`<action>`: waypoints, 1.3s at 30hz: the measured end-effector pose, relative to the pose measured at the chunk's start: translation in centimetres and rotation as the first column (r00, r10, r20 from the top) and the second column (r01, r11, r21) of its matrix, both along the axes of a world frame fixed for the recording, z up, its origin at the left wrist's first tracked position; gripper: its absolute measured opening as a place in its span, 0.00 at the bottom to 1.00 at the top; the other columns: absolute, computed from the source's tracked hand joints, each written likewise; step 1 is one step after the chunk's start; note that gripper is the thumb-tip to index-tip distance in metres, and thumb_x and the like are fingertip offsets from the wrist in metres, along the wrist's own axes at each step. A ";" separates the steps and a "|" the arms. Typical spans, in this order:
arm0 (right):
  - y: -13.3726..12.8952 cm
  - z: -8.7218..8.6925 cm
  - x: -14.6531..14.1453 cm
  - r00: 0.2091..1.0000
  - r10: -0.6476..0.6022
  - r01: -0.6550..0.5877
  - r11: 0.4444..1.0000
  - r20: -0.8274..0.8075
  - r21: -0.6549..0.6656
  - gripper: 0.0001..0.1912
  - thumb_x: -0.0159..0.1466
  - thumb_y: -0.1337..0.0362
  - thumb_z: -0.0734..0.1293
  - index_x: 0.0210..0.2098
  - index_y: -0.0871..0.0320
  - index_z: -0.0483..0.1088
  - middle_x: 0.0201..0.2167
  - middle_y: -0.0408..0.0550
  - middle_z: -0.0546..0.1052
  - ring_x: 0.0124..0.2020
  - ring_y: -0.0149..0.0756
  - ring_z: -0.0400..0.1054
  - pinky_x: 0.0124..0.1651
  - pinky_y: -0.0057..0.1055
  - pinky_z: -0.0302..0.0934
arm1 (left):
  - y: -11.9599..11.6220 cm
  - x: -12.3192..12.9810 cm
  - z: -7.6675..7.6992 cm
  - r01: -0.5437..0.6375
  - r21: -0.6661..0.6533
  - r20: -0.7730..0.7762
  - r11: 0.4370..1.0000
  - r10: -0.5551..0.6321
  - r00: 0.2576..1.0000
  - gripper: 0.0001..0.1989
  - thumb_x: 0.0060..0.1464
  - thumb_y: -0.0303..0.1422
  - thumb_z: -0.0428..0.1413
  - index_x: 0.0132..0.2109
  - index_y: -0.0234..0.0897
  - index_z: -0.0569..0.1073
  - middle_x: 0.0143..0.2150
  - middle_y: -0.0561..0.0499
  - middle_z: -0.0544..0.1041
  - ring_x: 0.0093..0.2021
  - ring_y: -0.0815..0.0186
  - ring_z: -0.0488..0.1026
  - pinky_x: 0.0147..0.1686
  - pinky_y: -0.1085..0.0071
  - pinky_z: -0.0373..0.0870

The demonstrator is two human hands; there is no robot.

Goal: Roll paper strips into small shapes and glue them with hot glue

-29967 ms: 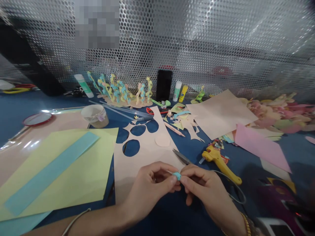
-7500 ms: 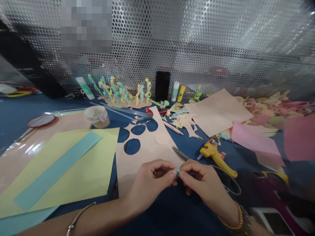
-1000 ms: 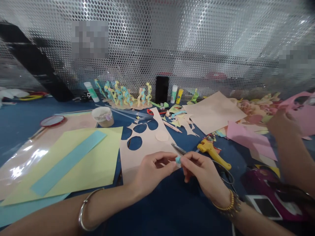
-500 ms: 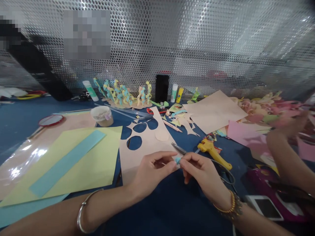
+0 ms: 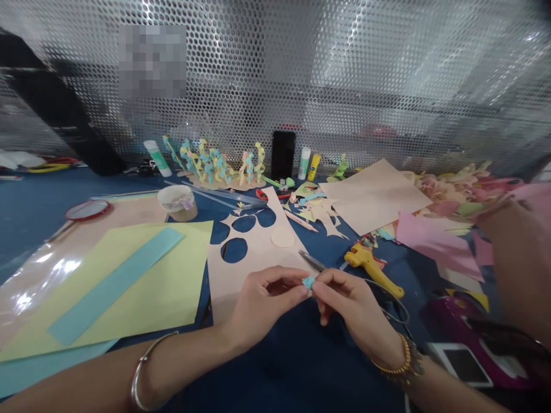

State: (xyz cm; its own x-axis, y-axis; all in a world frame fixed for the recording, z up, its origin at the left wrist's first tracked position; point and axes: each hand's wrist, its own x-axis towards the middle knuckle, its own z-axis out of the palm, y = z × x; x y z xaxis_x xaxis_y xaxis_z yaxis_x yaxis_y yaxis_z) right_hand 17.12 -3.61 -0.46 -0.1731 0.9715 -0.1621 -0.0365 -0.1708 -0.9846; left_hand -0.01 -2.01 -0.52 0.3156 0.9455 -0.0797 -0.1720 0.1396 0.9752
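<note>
A small crumpled or folded piece of light blue paper [image 5: 308, 282] is pinched between my two hands. My left hand [image 5: 264, 298] closes thumb and fingertips on its left side. From the right, my right hand [image 5: 346, 295] grips it with thumb and index finger. Metal scissors [image 5: 312, 261] point up and left from behind my right hand; their handles are hidden, and I cannot tell whether that hand touches them. Beneath and beyond my hands lies a pale pink paper sheet [image 5: 253, 272] with several round holes. A loose pale disc [image 5: 282, 237] rests on it.
Yellow paper [image 5: 185, 298] with a blue strip [image 5: 116, 287] lies left, near a paper cup [image 5: 177, 202]. Twisted paper decorations [image 5: 210, 163] and a phone [image 5: 283, 155] stand behind. At right are a yellow glue gun [image 5: 374, 269], its cable, and another person's arm [image 5: 520, 264].
The blue paper piece has turned slightly and more of it shows between my fingertips. At the right, the other person's arm has moved nearer, and a pink sheet there has shifted.
</note>
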 end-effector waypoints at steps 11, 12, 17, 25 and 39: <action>-0.1 0.6 0.3 0.984 -0.102 0.062 0.964 0.147 0.257 0.04 0.60 0.62 0.69 0.33 0.54 0.75 0.26 0.39 0.71 0.19 0.23 0.67 0.22 0.20 0.65 | -0.1 -0.1 0.2 0.023 -0.069 0.053 0.997 -0.019 0.998 0.08 0.49 0.32 0.63 0.39 0.41 0.81 0.35 0.52 0.80 0.36 0.67 0.76 0.39 0.74 0.75; -0.2 0.5 0.3 0.982 -0.114 0.066 0.954 0.153 0.291 0.03 0.60 0.63 0.69 0.33 0.53 0.75 0.28 0.40 0.72 0.20 0.23 0.67 0.22 0.19 0.66 | -0.2 -0.1 0.2 0.037 -0.081 0.066 0.996 -0.032 0.997 0.08 0.49 0.32 0.63 0.39 0.42 0.81 0.36 0.52 0.80 0.36 0.67 0.76 0.39 0.72 0.75; -0.3 0.4 0.2 0.971 -0.153 0.065 0.910 0.185 0.409 0.04 0.59 0.66 0.70 0.33 0.50 0.76 0.31 0.40 0.73 0.22 0.23 0.68 0.23 0.17 0.66 | -0.2 -0.2 0.4 0.036 -0.049 0.013 0.998 -0.036 0.999 0.11 0.46 0.30 0.65 0.40 0.41 0.81 0.32 0.52 0.80 0.32 0.69 0.75 0.35 0.76 0.72; -0.7 0.7 0.0 0.951 -0.200 0.062 0.871 0.237 0.487 0.04 0.59 0.68 0.69 0.32 0.52 0.76 0.30 0.41 0.72 0.21 0.23 0.68 0.23 0.19 0.67 | -0.5 0.0 0.5 0.031 -0.094 0.062 0.995 -0.026 0.998 0.09 0.45 0.30 0.65 0.38 0.41 0.82 0.30 0.52 0.80 0.30 0.69 0.75 0.33 0.76 0.73; -0.7 0.7 0.1 0.942 -0.201 0.025 0.842 0.270 0.538 0.05 0.62 0.68 0.67 0.34 0.52 0.75 0.31 0.42 0.72 0.23 0.26 0.69 0.24 0.22 0.66 | -0.5 -0.1 0.5 0.034 -0.092 0.117 0.995 -0.023 0.993 0.14 0.47 0.28 0.64 0.43 0.41 0.77 0.29 0.55 0.78 0.31 0.71 0.76 0.35 0.77 0.72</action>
State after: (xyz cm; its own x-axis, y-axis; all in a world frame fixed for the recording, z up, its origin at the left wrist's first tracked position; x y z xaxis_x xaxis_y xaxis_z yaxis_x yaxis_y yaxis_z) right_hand 17.24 -4.33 0.27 -0.0840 0.9342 0.3468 0.2916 0.3559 -0.8879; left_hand -0.10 -2.55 -0.03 0.3547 0.9261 -0.1286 -0.2775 0.2356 0.9314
